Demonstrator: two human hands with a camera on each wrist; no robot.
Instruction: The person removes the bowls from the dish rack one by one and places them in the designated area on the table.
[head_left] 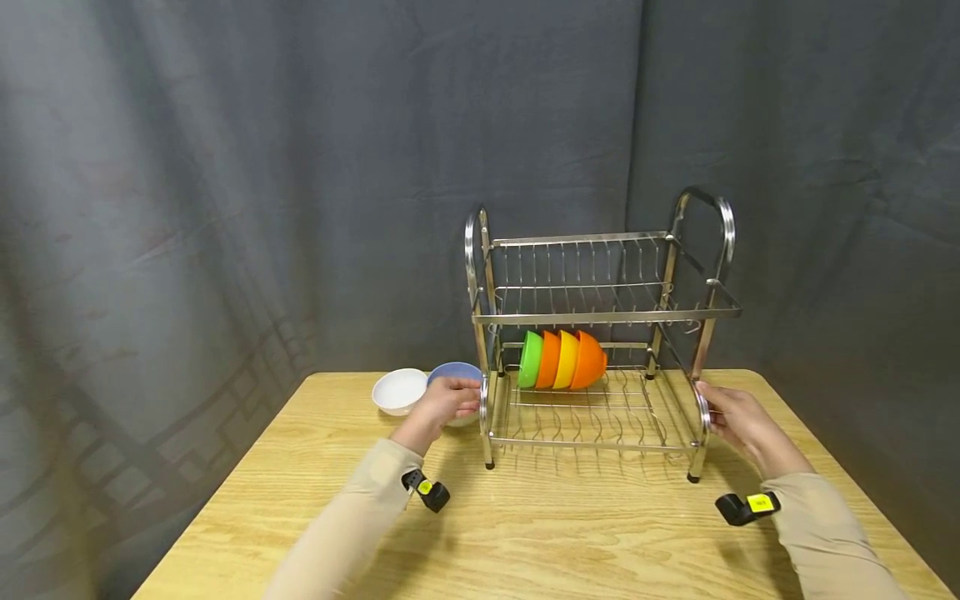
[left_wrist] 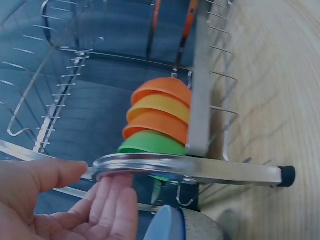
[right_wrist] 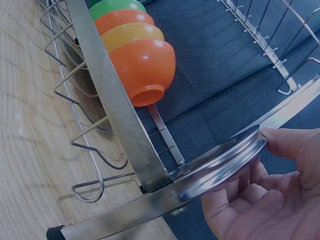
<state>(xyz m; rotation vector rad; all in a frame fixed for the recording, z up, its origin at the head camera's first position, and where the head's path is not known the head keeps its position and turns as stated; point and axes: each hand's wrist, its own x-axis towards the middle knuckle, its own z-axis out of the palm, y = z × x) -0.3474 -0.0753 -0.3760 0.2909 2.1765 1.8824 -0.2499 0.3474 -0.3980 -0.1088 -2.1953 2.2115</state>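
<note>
A two-tier metal dish rack (head_left: 607, 318) stands between my two hands. My left hand (head_left: 450, 401) holds the curved rail at its lower left side, the fingers passing behind the rail and the thumb (left_wrist: 67, 172) at its near end. On the opposite side, my right hand (head_left: 742, 421) grips the matching rail, with the thumb (right_wrist: 285, 142) on top and the fingers curled beneath. Nested bowls lie tipped on their sides in the lower tier: a green bowl (head_left: 530, 360), an orange bowl (head_left: 549, 360), a yellow bowl (head_left: 565, 360) and another orange bowl (head_left: 590, 361).
A white bowl (head_left: 400, 391) and a blue bowl (head_left: 455, 371) stand on the wooden table (head_left: 570, 533), left of the rack; my left hand partly hides the blue one. Wires line the rack's upper tier (head_left: 581, 271). A dark grey curtain (head_left: 450, 125) hangs behind the table.
</note>
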